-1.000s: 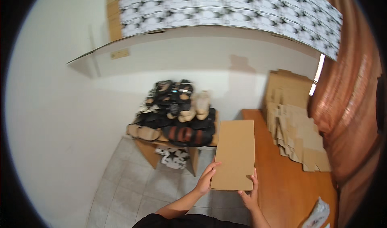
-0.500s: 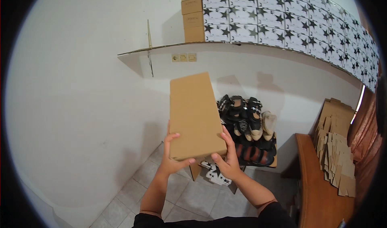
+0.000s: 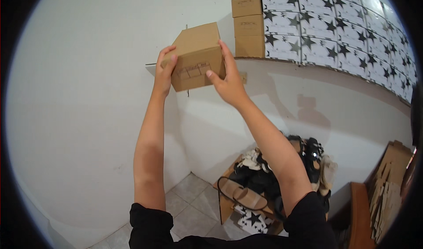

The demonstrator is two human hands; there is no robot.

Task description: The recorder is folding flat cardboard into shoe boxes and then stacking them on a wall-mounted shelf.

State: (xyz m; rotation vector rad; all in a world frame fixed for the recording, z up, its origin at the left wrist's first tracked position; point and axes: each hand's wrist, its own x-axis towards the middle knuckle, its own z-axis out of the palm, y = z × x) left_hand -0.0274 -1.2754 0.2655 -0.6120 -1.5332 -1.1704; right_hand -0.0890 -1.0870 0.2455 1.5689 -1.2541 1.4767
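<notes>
A closed brown cardboard box (image 3: 194, 57) is raised in front of me at the height of the wall shelf (image 3: 151, 67), its near end marked with dark print. My left hand (image 3: 165, 70) grips its left side, thumb on the near end. On the right side, my right hand (image 3: 228, 79) holds it with the thumb pressed against the lower near end. The box hides part of the shelf's left end; whether it touches the shelf I cannot tell. Right of it, a stack of plain brown boxes (image 3: 249, 29) stands on the shelf.
Rows of white boxes with black stars (image 3: 318, 48) fill the shelf rightward. Below, shoes and sandals (image 3: 242, 194) crowd a low wooden rack, with star-printed boxes (image 3: 253, 220) beneath. Flattened cardboard (image 3: 385, 200) lies on a brown wooden cabinet (image 3: 359, 216) at right.
Both hands have lifted the box up and away toward the shelf, tilting it so its near end shows. The view has shifted left and upward.
</notes>
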